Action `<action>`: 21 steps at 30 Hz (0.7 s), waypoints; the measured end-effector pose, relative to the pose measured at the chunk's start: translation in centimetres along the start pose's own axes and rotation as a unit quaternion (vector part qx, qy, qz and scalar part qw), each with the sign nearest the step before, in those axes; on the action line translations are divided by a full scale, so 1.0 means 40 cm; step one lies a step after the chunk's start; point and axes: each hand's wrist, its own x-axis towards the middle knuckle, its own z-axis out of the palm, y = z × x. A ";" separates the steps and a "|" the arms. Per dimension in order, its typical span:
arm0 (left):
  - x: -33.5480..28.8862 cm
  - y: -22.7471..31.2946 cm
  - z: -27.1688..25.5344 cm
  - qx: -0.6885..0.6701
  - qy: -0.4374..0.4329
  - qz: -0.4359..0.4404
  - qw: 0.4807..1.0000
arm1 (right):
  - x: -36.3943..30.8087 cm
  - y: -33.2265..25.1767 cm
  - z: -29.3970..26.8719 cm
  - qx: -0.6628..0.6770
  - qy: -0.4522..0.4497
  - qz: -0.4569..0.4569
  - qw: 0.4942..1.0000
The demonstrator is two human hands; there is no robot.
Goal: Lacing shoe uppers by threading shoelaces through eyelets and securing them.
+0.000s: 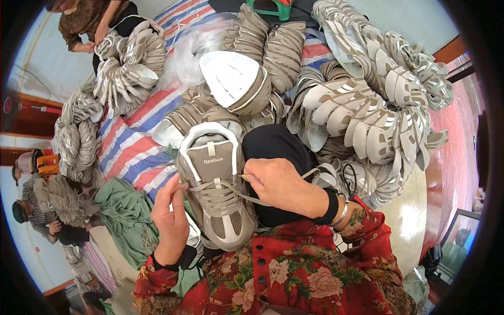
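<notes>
A taupe sneaker [228, 231] rests on my lap, toe toward me, with a white-lined collar and a broad tongue. Flat taupe shoelace [216, 198] crosses its front in several rows. My right hand [283, 189] is closed at the shoe's right edge, pinching the shoelace by the upper eyelets; a loose length trails beneath that hand. On the opposite edge, my left hand [170, 226] has its thumb and fingertips together at the shoelace. The exact grip there is partly hidden.
Bundled shoe uppers [367, 110] are heaped at right and ahead on a striped plastic sheet [131, 139]. A white-soled upper [231, 79] lies just beyond the shoe. Green cloth [126, 220] is at left. Other people sit at upper left and far left; a green stool [270, 8] stands behind.
</notes>
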 end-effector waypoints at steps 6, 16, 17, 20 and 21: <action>-0.013 -0.019 -0.012 -0.020 0.024 0.002 0.999 | 0.002 -0.013 0.007 -0.037 -0.014 -0.016 0.999; 0.023 -0.013 -0.030 -0.100 -0.134 -0.067 0.984 | 0.021 -0.002 -0.028 0.065 -0.103 -0.026 0.992; 0.026 -0.015 -0.032 -0.099 -0.127 -0.068 0.985 | 0.023 -0.005 -0.029 0.073 -0.114 -0.007 0.991; 0.039 -0.013 -0.031 -0.078 -0.145 -0.093 0.982 | 0.023 -0.008 -0.029 0.074 -0.126 0.010 0.989; 0.044 -0.008 -0.027 -0.081 -0.142 -0.092 0.982 | 0.022 -0.006 -0.029 0.070 -0.125 0.010 0.990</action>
